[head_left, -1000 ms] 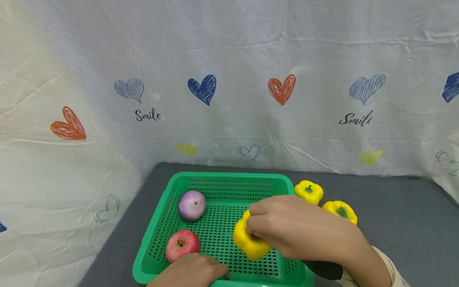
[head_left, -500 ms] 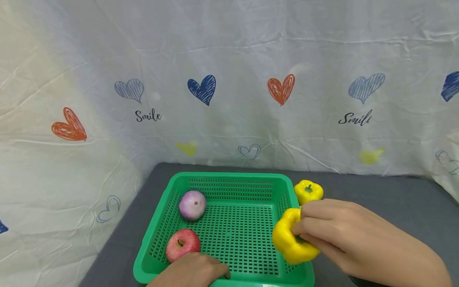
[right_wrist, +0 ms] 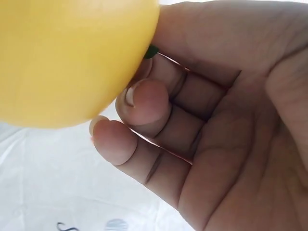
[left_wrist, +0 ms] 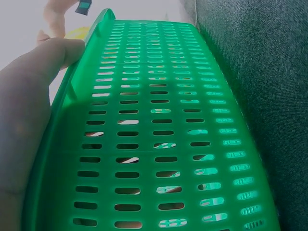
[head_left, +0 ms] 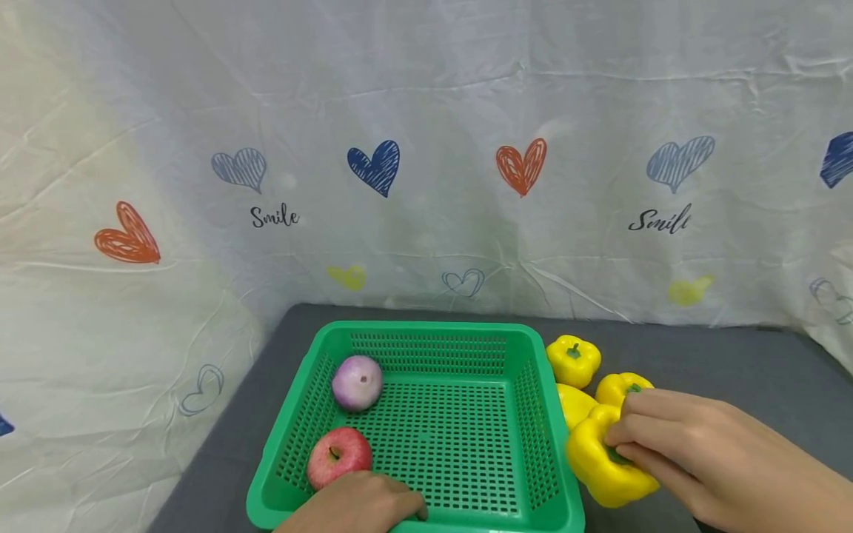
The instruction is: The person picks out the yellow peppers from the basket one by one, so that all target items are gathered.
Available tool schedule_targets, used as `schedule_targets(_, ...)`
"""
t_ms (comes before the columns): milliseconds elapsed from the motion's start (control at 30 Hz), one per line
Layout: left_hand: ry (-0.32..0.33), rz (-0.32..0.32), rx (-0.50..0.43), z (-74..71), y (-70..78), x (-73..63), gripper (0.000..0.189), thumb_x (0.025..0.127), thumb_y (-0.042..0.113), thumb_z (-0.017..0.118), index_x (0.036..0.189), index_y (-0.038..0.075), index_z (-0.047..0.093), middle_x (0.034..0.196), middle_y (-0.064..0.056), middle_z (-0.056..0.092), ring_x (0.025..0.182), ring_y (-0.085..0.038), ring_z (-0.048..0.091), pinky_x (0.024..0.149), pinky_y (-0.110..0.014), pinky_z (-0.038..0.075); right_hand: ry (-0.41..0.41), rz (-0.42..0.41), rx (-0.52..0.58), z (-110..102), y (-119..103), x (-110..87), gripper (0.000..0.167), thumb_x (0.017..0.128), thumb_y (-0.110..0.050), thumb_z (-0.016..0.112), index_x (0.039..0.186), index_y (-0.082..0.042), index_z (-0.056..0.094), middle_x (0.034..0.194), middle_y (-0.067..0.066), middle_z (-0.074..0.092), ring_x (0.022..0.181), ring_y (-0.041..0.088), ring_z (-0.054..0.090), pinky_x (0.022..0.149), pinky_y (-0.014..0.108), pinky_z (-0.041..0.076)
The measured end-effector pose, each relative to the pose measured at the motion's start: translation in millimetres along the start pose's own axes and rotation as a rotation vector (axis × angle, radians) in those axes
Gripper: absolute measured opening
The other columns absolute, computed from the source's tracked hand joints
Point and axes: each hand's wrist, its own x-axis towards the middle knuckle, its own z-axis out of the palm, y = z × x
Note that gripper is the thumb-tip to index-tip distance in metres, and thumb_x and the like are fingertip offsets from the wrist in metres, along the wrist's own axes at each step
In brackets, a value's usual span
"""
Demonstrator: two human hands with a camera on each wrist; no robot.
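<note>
By its green stem, my right hand holds a yellow bell pepper, just outside the right side of the green plastic basket. In the right wrist view the pepper fills the upper left, beside curled fingers. My left hand grips the basket's near rim, with the thumb along it in the left wrist view; its other fingers are partly hidden there. Inside the basket, a red apple sits at the near left and a purple onion behind it.
Right of the basket, further yellow bell peppers stand on the dark grey tabletop: one at the back, one partly behind my right hand, and one against the basket wall. A white curtain printed with hearts hangs behind.
My right hand has carried the bell pepper rightward, from over the basket, across its right rim to the outside. My left hand and the basket have stayed in place.
</note>
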Motion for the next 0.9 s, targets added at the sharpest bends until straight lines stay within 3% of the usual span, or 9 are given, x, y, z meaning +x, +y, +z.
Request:
schedule_targets(133, -0.005, -0.004, 0.001, 0.7, 0.5, -0.1, 0.043, 0.097, 0.06, 0.051, 0.096, 0.022, 0.071, 0.088, 0.022, 0.061, 0.076, 0.012, 0.052, 0.066, -0.012, 0.044, -0.05, 0.073, 0.033, 7.9, 4.5, -9.7, 0.039, 0.084, -0.011, 0.081, 0.103, -0.039, 0.062, 0.09, -0.03, 0.045, 0.075, -0.009, 0.046, 0.064, 0.007, 0.037)
schedule_targets(267, -0.004, -0.005, 0.0, 0.7, 0.7, 0.1, 0.042, 0.098, 0.059, 0.05, 0.095, 0.023, 0.071, 0.087, 0.023, 0.061, 0.076, 0.012, 0.051, 0.065, -0.012, 0.044, -0.179, 0.181, 0.116, 17.7, 12.2, -18.2, 0.033, 0.087, -0.011, 0.077, 0.098, -0.037, 0.061, 0.085, -0.028, 0.046, 0.072, -0.008, 0.046, 0.058, 0.014, 0.04)
schedule_targets(367, -0.006, -0.009, -0.002, 0.5, 1.1, -0.2, 0.041, 0.098, 0.059, 0.051, 0.095, 0.023, 0.071, 0.087, 0.023, 0.061, 0.076, 0.012, 0.052, 0.065, -0.012, 0.044, -0.232, 0.224, 0.149, 29.0, 15.8, -23.3, 0.028, 0.09, -0.013, 0.075, 0.09, -0.035, 0.058, 0.079, -0.027, 0.042, 0.068, -0.008, 0.043, 0.054, 0.017, 0.038)
schedule_targets(633, 0.004, -0.032, -0.007, 1.5, 3.6, -2.3, 0.041, 0.098, 0.06, 0.05, 0.092, 0.025, 0.071, 0.086, 0.024, 0.058, 0.075, 0.015, 0.048, 0.065, -0.009, 0.041, -0.171, 0.205, 0.099, 58.1, 14.5, -30.4, 0.049, 0.076, 0.006, 0.073, 0.069, -0.03, 0.042, 0.066, -0.024, 0.025, 0.057, -0.01, 0.024, 0.048, 0.014, 0.025)
schedule_targets(900, 0.031, -0.013, -0.01, 1.2, 3.0, -2.3, 0.04, 0.099, 0.058, 0.05, 0.091, 0.024, 0.071, 0.084, 0.024, 0.057, 0.075, 0.015, 0.048, 0.067, -0.008, 0.041, -0.142, 0.193, 0.121, 69.9, 13.0, -30.5, 0.052, 0.068, 0.011, 0.07, 0.07, -0.032, 0.041, 0.069, -0.025, 0.027, 0.06, -0.011, 0.028, 0.049, 0.012, 0.027)
